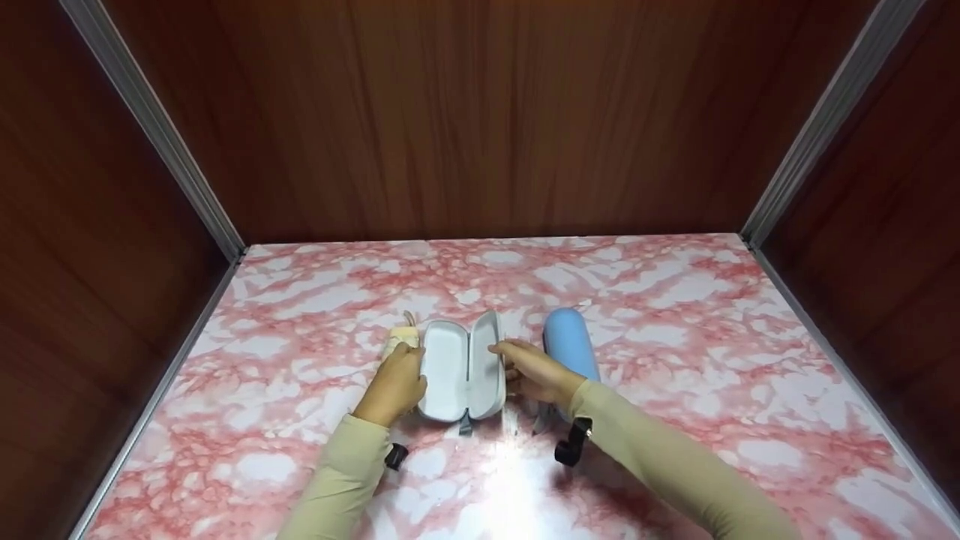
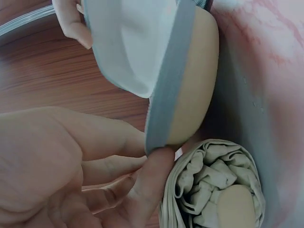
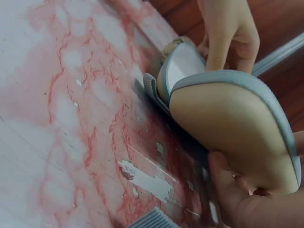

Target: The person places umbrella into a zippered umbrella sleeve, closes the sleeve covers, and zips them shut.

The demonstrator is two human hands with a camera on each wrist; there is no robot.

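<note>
A hard glasses case (image 1: 444, 371) lies spread open in the middle, its inside white, its outside beige with a grey rim (image 2: 167, 90). On its left half, my left hand (image 1: 397, 384) pinches the rim between thumb and fingers. My right hand (image 1: 536, 369) holds the other half (image 3: 228, 128), which stands tilted up, thumb at the inner edge and fingers behind. Nothing shows inside the case. Close beside the left hand is a pale yellow folded umbrella (image 1: 403, 332), its bunched cloth (image 2: 213, 175) showing in the left wrist view.
A blue rounded case (image 1: 570, 341) lies just right of my right hand, partly hidden by the wrist. A grey ribbed strap (image 3: 154, 219) shows low in the right wrist view. The red-and-white marbled table (image 1: 300, 285) is walled by dark wood panels (image 1: 480, 120) with metal edges.
</note>
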